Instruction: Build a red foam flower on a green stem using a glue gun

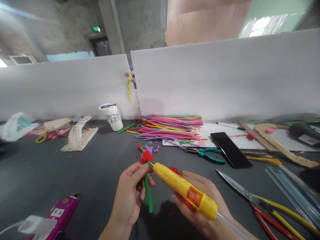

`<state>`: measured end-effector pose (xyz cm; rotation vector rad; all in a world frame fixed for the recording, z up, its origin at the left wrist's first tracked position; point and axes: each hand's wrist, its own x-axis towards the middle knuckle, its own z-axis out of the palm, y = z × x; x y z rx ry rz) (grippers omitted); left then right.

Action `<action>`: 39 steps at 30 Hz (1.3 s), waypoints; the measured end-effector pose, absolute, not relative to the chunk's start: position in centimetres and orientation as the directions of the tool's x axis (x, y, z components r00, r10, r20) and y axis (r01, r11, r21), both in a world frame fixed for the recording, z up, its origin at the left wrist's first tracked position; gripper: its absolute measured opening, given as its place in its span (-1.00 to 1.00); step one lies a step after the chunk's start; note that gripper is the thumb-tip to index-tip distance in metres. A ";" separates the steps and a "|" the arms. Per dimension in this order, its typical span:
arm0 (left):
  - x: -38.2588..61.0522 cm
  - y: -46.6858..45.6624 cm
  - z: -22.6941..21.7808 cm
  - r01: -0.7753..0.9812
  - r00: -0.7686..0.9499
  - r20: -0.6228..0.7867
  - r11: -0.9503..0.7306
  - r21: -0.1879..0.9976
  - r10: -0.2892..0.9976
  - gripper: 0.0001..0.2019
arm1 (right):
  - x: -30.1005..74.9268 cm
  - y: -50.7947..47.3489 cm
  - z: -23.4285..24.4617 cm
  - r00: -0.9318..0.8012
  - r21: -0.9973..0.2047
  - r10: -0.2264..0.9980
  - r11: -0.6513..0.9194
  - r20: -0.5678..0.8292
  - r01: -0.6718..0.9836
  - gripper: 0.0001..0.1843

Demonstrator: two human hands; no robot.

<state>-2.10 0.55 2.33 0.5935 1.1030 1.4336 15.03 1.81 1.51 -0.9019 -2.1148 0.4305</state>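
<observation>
My left hand (pixel 131 195) pinches a green pipe-cleaner stem (pixel 148 195) topped with a fluffy red flower head (pixel 146 156), held upright over the dark table (pixel 62 170). My right hand (pixel 200 203) grips a yellow glue gun (pixel 185 190) with an orange window. Its nozzle tip touches the stem just under the red head. A clear glue stick juts from the gun's rear. Small red bits lie behind the gun near my right fingers.
A pile of coloured pipe cleaners (pixel 170 130), green-handled pliers (pixel 207 154), a black phone (pixel 230 150), scissors with red and yellow handles (pixel 252 196), a paper cup (pixel 112 116), a magenta power strip (pixel 61 211) and purple scraps (pixel 150 148) lie around. White partition boards (pixel 225 76) stand behind.
</observation>
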 end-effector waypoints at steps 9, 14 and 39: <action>-2.1 0.5 2.5 -0.487 -0.193 -0.241 0.121 0.865 0.951 -0.79 | 15.3 1.8 1.5 -0.509 -0.444 0.651 0.758 0.563 0.478 -0.74; -2.1 0.5 2.5 -0.487 -0.200 -0.248 0.124 0.865 0.948 -0.79 | 15.2 1.7 1.6 -0.508 -0.459 0.657 0.753 0.557 0.471 -0.71; -1.9 0.6 2.7 -0.479 -0.208 -0.248 0.122 0.869 0.946 -0.76 | 15.1 1.7 1.5 -0.511 -0.486 0.671 0.741 0.537 0.463 -0.70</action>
